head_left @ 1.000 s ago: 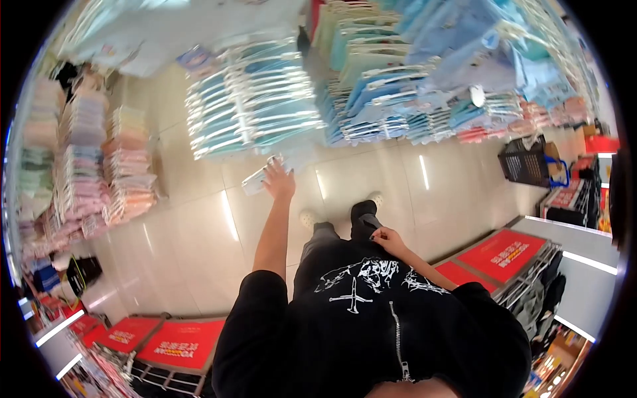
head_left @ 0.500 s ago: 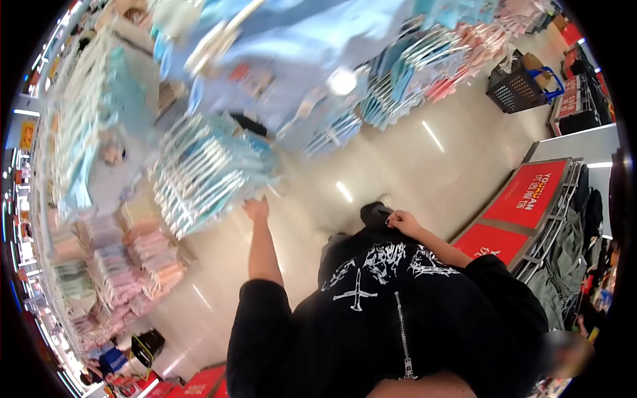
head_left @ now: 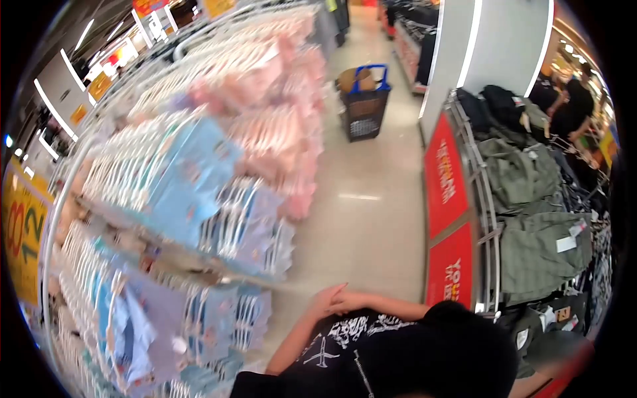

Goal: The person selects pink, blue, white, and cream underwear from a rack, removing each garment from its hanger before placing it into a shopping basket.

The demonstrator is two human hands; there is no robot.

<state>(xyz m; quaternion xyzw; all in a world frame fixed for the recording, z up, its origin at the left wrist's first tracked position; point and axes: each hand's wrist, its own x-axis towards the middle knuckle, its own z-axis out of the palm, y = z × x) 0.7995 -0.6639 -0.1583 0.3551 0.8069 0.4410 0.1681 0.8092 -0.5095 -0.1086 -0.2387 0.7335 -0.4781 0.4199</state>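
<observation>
My left hand and my right hand meet in front of my black shirt, touching or overlapping. The left fingers look stretched out, with nothing seen in them. How far the right fingers are bent is not clear where the hands meet. To the left of my hands hang blue and lavender children's garments on white hangers. Above these, a light blue garment faces the aisle. Neither hand touches the clothes.
Pink garments fill the rack farther along on the left. A dark shopping basket with blue handles stands in the aisle. Red signs front a metal-railed display of green folded clothes at right. Other people stand beyond.
My view has swung to look along the aisle. My left hand, earlier reaching out near the blue garments, has come back to meet my right hand. The basket now appears nearer the centre.
</observation>
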